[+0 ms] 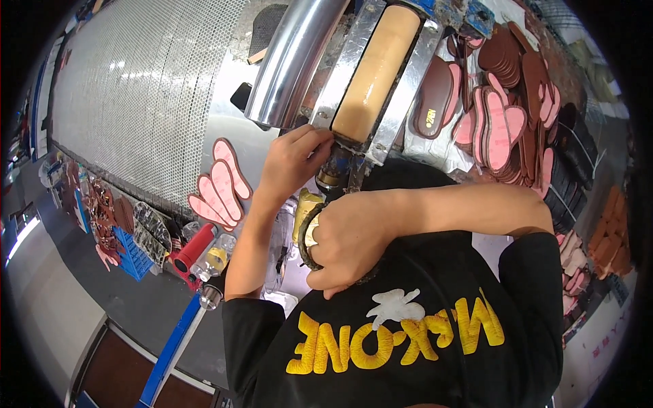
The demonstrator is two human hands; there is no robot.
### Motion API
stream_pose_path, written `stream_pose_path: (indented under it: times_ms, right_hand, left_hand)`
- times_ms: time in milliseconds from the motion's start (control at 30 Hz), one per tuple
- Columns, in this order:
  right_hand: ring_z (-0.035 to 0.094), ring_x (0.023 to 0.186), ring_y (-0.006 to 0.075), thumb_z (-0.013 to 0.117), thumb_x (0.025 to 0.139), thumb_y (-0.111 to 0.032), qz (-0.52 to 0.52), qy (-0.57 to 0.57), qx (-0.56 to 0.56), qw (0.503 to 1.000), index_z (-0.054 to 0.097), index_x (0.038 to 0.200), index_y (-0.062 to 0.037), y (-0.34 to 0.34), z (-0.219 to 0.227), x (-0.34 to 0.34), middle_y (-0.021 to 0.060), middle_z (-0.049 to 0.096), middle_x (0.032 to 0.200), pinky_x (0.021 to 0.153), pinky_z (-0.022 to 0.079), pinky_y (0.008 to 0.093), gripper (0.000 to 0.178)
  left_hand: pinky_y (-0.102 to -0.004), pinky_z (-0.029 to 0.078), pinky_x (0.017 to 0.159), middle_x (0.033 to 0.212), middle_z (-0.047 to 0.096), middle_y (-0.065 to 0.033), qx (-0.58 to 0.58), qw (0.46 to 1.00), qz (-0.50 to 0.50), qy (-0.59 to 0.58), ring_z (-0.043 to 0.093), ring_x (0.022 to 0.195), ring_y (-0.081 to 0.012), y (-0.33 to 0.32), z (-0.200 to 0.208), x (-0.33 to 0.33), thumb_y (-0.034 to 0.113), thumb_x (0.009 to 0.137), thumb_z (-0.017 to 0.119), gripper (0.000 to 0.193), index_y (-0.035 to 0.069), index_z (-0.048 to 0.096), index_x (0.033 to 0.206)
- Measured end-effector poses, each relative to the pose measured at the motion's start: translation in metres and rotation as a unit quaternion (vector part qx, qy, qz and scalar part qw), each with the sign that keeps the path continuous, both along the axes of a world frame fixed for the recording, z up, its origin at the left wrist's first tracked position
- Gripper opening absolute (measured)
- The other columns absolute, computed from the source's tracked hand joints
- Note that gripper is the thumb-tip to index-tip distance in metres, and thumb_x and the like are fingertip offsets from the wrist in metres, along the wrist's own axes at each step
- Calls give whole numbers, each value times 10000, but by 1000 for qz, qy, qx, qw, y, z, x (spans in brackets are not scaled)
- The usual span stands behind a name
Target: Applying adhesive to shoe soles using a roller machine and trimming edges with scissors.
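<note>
My right hand (pixel 357 234) is wrapped round a dark, worn handwheel (pixel 311 239) at the near end of a roller machine. My left hand (pixel 296 160) is at the machine's near end, its fingers curled together by the metal frame; whatever they hold, if anything, is hidden. Beyond the left hand is a shiny steel roller (pixel 296 64). A tan, wet-looking roller (pixel 378 71) sits to its right between two metal side plates. On the metal sheet left of my left forearm lie several brown insoles with pink backing (pixel 221 185).
A perforated conveyor belt (pixel 143 88) stretches away at the left. Stacked brown and pink insoles (pixel 500 122) crowd the right of the machine. Below the belt stand a red cylinder (pixel 195 246), a clear bottle (pixel 215 260) and a blue crate (pixel 130 253).
</note>
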State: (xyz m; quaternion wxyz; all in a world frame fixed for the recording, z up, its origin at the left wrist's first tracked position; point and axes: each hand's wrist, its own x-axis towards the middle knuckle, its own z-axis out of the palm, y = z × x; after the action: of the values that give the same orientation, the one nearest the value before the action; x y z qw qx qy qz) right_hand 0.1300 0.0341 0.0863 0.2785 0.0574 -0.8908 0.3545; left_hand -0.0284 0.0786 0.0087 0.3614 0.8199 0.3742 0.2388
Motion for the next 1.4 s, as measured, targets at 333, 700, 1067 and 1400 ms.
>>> stream_pose_path:
  times_ms: [333,700,1067,1400]
  right_hand:
    - [547,428,213,634,881,-387,-17,57,-14,998,445,675,-143,20,6,25,-5,445,479,383,428,338,371]
    - [579,444,238,596,909,-375,45,28,-33,998,443,693,-124,15,1,22,30,488,495,378,447,357,364]
    - [660,641,394,572,903,-290,168,-173,-115,964,610,807,-22,22,-4,-19,172,655,649,580,513,495,288]
    - [695,645,329,643,709,-141,184,-229,109,950,734,725,-32,-24,-67,-29,145,699,693,567,552,442,143]
  left_hand:
    - [-382,508,593,800,630,-102,12,1000,3,1,636,686,-304,-2,-2,-1,37,785,713,176,38,666,954]
    - [-386,502,583,792,615,-99,9,1000,6,-12,636,679,-307,-2,-4,-2,50,787,715,172,51,662,950]
    - [-396,487,558,795,604,-94,21,1000,8,-6,624,653,-304,-6,-4,-5,72,799,714,194,67,655,984]
    - [-339,500,604,798,619,-113,13,1000,4,1,627,683,-269,-6,2,-1,-43,776,697,215,0,654,982]
